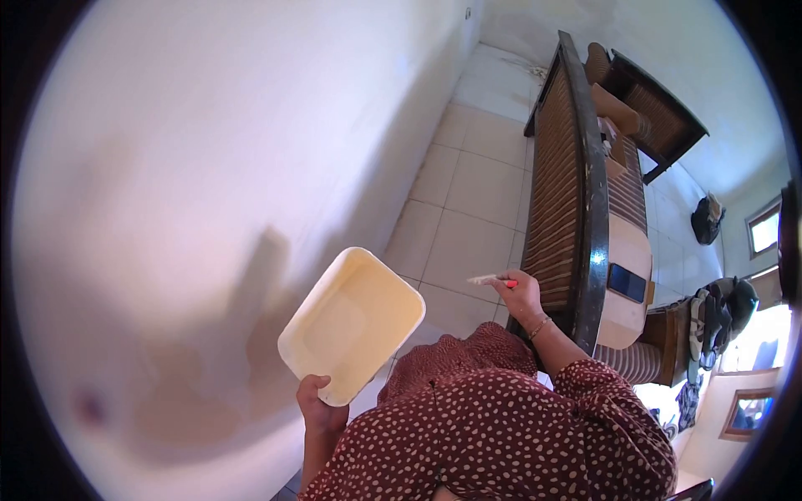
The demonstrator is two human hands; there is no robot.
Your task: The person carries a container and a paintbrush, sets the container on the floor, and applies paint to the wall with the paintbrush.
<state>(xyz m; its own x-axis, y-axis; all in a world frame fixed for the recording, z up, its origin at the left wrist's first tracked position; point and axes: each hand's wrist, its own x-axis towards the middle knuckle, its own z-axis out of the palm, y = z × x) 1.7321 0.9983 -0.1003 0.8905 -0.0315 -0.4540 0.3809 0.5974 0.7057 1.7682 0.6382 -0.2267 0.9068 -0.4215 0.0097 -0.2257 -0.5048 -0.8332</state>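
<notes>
My left hand grips the near corner of a cream plastic tub, thumb over the rim. The tub is tilted so its inside faces me, and a paler patch shows on its bottom. My right hand is closed around a small red-handled tool whose pale, smeared end points left toward the tub, apart from it. Whether that end is a brush or a blade I cannot tell. Beside the tub on the left stands a white wall with brownish damp-looking patches low down.
A long dark wooden bench with slatted sides runs along my right. On it are an open cardboard box and a phone on a pale board. White floor tiles lie between wall and bench. A black bag sits farther right.
</notes>
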